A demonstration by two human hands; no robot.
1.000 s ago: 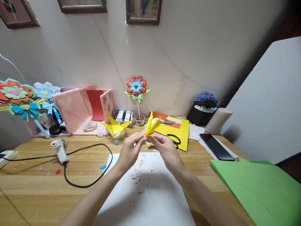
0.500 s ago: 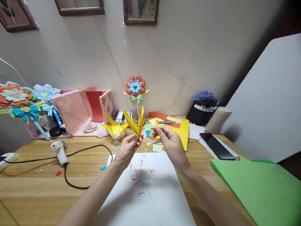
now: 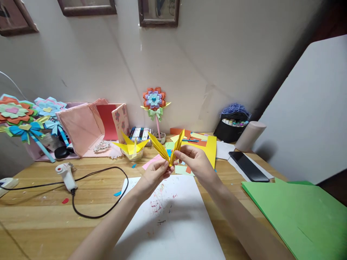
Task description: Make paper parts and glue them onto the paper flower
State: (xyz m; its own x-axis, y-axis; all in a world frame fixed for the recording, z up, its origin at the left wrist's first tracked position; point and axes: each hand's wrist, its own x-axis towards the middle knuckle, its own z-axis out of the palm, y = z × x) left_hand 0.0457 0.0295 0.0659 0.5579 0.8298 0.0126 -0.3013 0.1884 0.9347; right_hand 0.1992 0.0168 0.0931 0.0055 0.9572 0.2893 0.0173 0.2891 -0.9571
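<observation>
Pleated yellow folded paper (image 3: pixel 159 146), shaped like two narrow leaves spread in a V, is held up above the table. My left hand (image 3: pixel 155 175) pinches it at the bottom, where the two halves meet. The fingers of my right hand (image 3: pixel 196 160) close on the lower part of the right leaf. Beneath my hands lies a white sheet (image 3: pixel 173 224) speckled with red and blue marks. Left of the held paper, a yellow pointed paper shape (image 3: pixel 132 148) sits in a small clear bowl (image 3: pixel 134 157).
A corded white glue gun (image 3: pixel 66 177) lies at left, its black cable looping toward the sheet. Paper flowers (image 3: pixel 154 99), a pink box (image 3: pixel 81 130) and markers stand at the back. Paper scraps (image 3: pixel 208 151), a phone (image 3: pixel 248 166) and green sheets (image 3: pixel 295 213) are at right.
The yellow paper has moved right and lower, and its two leaves have spread wider apart. My right hand, apart from it before, now grips the right leaf.
</observation>
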